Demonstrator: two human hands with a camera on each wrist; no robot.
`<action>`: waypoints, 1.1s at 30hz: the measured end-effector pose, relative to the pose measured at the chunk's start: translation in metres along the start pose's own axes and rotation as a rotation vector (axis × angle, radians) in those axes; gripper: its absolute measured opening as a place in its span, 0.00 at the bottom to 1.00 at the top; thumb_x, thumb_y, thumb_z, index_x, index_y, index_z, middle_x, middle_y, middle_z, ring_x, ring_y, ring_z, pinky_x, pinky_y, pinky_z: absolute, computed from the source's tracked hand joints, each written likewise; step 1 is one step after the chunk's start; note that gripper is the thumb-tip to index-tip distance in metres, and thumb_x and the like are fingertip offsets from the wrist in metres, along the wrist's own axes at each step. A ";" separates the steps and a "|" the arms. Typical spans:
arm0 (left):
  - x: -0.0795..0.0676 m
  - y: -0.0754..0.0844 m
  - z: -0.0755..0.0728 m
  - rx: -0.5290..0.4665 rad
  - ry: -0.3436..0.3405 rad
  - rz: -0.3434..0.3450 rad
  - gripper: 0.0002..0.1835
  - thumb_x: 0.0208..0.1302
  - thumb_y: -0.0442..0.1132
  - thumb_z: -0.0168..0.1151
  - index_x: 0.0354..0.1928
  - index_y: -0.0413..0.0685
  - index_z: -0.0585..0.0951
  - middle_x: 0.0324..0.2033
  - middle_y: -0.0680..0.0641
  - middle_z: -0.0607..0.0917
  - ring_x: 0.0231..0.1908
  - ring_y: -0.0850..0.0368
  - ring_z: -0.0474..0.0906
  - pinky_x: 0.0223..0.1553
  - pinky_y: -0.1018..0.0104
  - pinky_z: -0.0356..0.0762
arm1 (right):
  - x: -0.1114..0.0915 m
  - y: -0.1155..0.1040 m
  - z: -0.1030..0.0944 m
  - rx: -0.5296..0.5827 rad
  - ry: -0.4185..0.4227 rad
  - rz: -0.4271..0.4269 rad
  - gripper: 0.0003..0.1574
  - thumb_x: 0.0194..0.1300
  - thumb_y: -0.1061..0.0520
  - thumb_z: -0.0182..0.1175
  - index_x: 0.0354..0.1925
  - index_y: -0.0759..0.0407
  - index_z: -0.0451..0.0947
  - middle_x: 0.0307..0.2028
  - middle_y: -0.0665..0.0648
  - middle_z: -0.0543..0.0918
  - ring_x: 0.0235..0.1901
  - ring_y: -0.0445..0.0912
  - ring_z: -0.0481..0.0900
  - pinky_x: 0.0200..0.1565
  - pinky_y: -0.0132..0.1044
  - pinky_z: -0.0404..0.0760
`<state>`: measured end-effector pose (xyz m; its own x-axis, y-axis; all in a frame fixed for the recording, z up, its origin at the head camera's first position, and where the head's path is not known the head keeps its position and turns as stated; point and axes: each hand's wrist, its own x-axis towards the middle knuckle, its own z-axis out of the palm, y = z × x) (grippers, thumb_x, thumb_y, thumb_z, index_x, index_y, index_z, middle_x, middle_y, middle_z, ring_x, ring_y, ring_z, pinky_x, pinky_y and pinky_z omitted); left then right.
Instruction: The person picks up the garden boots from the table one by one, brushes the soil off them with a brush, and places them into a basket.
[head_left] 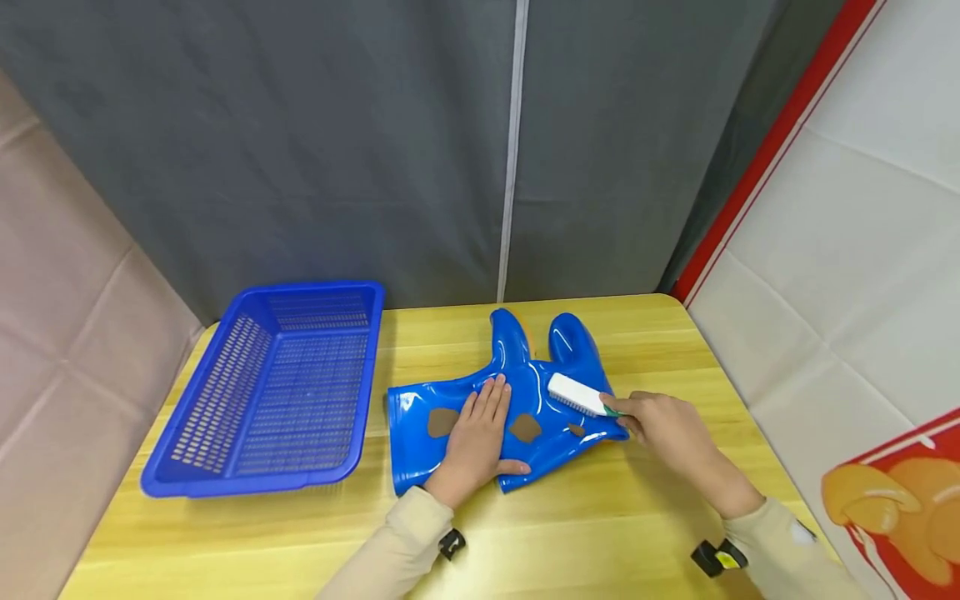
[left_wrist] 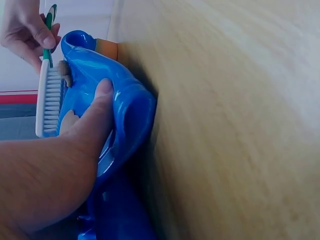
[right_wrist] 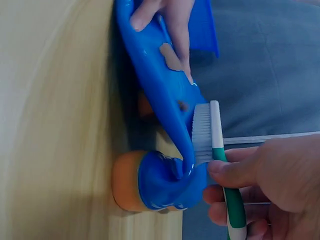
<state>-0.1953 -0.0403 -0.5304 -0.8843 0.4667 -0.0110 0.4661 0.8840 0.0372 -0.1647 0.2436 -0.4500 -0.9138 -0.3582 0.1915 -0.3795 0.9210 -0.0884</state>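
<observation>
Yellow wood-grain worktop [head_left: 570,533], with a blue basket [head_left: 262,485] on its left. Beside the basket lies a glossy blue item [head_left: 528,383], near the middle. The left hand [head_left: 477,442] presses it, grip unclosed, fingers straight; the right hand [head_left: 667,429] has its grip clamped on a white-and-green brush [head_left: 576,395], bristles [left_wrist: 52,102] against the item. Smooth and slack, it could skid or bunch up — likeliest if brush strokes outpush that flat hand.
</observation>
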 end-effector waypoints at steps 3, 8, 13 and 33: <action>0.000 0.000 0.000 -0.003 -0.011 -0.006 0.70 0.44 0.82 0.55 0.79 0.44 0.43 0.80 0.44 0.43 0.80 0.47 0.40 0.79 0.51 0.47 | -0.006 -0.001 0.003 0.007 -0.013 -0.007 0.26 0.58 0.62 0.70 0.55 0.49 0.84 0.16 0.43 0.62 0.17 0.36 0.55 0.21 0.26 0.54; 0.000 -0.001 -0.003 0.001 0.013 -0.010 0.70 0.44 0.81 0.58 0.79 0.43 0.46 0.80 0.43 0.45 0.80 0.46 0.42 0.79 0.51 0.48 | -0.011 -0.001 0.004 0.006 0.007 -0.018 0.26 0.56 0.64 0.71 0.54 0.49 0.85 0.15 0.44 0.63 0.17 0.37 0.55 0.20 0.26 0.54; -0.001 0.000 -0.005 -0.013 0.010 0.000 0.69 0.45 0.80 0.58 0.79 0.43 0.46 0.80 0.43 0.46 0.80 0.46 0.43 0.79 0.50 0.49 | -0.013 0.004 0.006 0.020 0.042 -0.010 0.26 0.57 0.64 0.71 0.54 0.50 0.85 0.21 0.46 0.75 0.18 0.36 0.59 0.20 0.25 0.56; -0.004 0.003 -0.017 -0.017 -0.018 0.001 0.69 0.45 0.79 0.61 0.78 0.41 0.48 0.80 0.42 0.47 0.80 0.46 0.43 0.79 0.50 0.48 | -0.015 -0.031 0.008 -0.038 0.033 -0.245 0.25 0.54 0.56 0.74 0.51 0.36 0.86 0.25 0.44 0.77 0.23 0.35 0.63 0.26 0.24 0.66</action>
<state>-0.1908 -0.0400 -0.5131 -0.8833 0.4678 -0.0288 0.4660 0.8831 0.0542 -0.1408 0.2192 -0.4580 -0.7897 -0.5667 0.2349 -0.5827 0.8127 0.0012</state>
